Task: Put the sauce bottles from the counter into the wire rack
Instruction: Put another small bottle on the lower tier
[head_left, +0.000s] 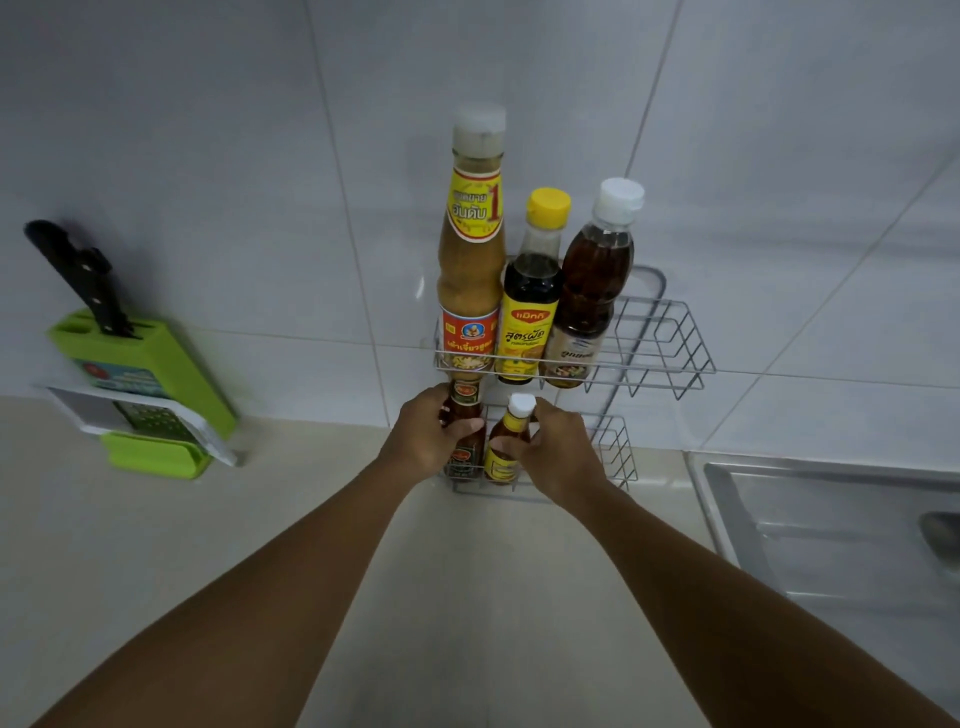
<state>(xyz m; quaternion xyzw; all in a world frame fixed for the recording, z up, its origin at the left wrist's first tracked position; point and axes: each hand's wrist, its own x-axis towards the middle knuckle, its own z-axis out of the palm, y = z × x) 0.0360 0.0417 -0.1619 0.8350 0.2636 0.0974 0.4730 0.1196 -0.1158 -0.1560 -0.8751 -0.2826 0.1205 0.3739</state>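
Wire rack (660, 332) mid-frame: left hand (423, 441) grasps the dark bottle (464, 415), right hand (553, 447) grasps the yellow bottle (506, 441), both in the lower tier. Seat each flat and upright before releasing.

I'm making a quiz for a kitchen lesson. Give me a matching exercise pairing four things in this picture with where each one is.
Things:
1. tall tan bottle
2. yellow-capped bottle
3. small white-capped bottle
4. knife

Places:
A. lower shelf, in the right hand
B. green block
C. upper shelf, left end
D. upper shelf, middle

Pairs: 1-C, 2-D, 3-A, 4-B
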